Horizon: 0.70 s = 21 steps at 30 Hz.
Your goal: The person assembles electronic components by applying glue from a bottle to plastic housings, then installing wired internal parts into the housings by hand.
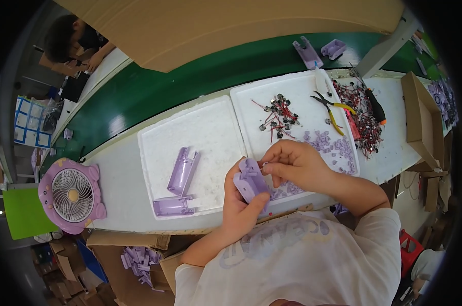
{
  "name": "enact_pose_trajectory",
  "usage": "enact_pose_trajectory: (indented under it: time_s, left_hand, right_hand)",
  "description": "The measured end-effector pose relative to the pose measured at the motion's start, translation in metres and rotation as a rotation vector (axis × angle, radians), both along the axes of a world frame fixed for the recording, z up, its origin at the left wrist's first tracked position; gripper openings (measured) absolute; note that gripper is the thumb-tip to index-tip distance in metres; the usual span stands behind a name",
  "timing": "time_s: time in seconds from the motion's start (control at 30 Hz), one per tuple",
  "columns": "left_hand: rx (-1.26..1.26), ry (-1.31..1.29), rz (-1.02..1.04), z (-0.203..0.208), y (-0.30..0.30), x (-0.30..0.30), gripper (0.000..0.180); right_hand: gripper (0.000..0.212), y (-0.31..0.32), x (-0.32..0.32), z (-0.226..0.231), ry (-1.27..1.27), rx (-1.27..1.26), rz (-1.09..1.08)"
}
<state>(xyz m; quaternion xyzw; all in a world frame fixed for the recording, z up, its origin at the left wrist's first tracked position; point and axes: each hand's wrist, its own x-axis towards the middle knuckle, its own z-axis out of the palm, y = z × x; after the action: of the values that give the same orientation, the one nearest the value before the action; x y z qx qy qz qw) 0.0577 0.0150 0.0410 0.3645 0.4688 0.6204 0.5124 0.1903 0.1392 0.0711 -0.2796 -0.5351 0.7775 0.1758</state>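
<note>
My left hand [237, 209] is closed around a purple plastic housing [251, 181], held tilted above the front of the white foam trays. Thumb and fingers of my right hand [291, 162] pinch together at the housing's upper right edge; whatever sits between the fingertips is too small to make out. On the left foam tray [190, 127] lie two more open purple housings, one slanted [183, 172] and one flat near the front edge [173, 206]. The right tray carries a pile of small wired black parts [280, 116] and many tiny purple plastic pieces [325, 146] beside my right hand.
Yellow-handled pliers [334, 108] lie on the right tray's far side, near a heap of red-wired parts [361, 122] and a black screwdriver [376, 107]. A purple fan [71, 196] stands at left. Cardboard boxes [423, 120] flank the table; another person [75, 43] sits far left.
</note>
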Motion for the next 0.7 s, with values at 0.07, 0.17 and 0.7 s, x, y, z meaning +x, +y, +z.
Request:
enact_pose_trajectory:
  time_s: [0.07, 0.17, 0.7]
  left_hand:
    - [0.016, -0.031, 0.0, -0.004, -0.001, -0.001, 0.064]
    - [0.02, -0.102, 0.008, -0.005, -0.002, 0.0, 0.064]
    - [0.043, -0.103, -0.1, -0.001, 0.005, 0.0, 0.063]
  right_hand:
    - [0.011, -0.002, 0.0, 0.0, -0.024, 0.068, -0.007]
    - [0.009, 0.0, -0.001, -0.005, -0.108, 0.696, -0.06]
    - [0.006, 0.026, 0.013, 0.011, -0.287, 0.927, -0.062]
